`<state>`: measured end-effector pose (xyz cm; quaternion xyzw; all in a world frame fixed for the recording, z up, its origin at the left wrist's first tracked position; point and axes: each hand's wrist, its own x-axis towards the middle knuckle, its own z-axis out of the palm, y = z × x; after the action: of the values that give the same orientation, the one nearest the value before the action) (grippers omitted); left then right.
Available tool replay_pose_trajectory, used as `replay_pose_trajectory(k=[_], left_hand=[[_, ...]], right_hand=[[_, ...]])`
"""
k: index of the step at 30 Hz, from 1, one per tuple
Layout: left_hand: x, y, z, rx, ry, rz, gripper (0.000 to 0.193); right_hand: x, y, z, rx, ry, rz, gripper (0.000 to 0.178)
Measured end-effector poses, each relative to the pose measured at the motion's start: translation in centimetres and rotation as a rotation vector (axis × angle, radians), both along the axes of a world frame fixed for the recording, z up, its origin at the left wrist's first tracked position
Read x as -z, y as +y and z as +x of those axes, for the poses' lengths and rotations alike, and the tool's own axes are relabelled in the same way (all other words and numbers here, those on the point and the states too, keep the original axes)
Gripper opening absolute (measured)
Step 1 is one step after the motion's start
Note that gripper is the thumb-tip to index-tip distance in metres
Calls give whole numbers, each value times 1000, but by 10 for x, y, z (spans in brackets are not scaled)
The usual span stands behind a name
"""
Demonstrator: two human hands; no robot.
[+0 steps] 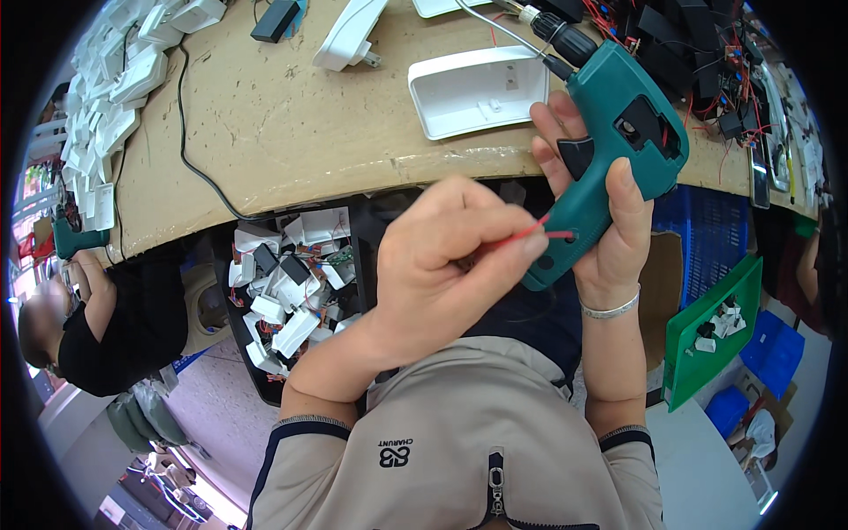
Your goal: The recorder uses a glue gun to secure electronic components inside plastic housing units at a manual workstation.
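Note:
My right hand (618, 212) grips a teal pistol-grip soldering gun (618, 124). Its thumb lies across the handle and its fingers curl behind, near the black trigger (578, 157). An opening in the gun's side shows dark parts within. A black collar (570, 40) and a thin curved tube (508, 34) extend up and left from its head. In front of the handle, my left hand (455, 256) pinches what looks like a thin red wire (556, 234). One red end reaches over the handle beside a small round hole; whether it touches is unclear.
An open white plastic housing (477, 124) and a white plug adapter (346, 40) lie on the table (265, 124). Black cases and red wires (707, 71) crowd the right. Below sit a bin of white parts (296, 283) and a green tray (671, 353). Another person (97, 327) is at left.

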<state>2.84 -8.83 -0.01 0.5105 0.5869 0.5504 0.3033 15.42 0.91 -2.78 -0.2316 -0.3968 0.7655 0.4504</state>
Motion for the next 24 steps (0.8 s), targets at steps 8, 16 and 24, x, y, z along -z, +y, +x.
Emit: replay_pose_trajectory(k=[8,16,24], left_hand=[[11,-6,-12,4,14,90,11],[33,37,-25,-155,396,331,14],[25,56,-34,-281,953,353,9]], right_hand=[[1,2,3,-15,-7,-8,66],[-1,1,1,22,10,-30,64],[-12,-21,37,169,-184,126,71]])
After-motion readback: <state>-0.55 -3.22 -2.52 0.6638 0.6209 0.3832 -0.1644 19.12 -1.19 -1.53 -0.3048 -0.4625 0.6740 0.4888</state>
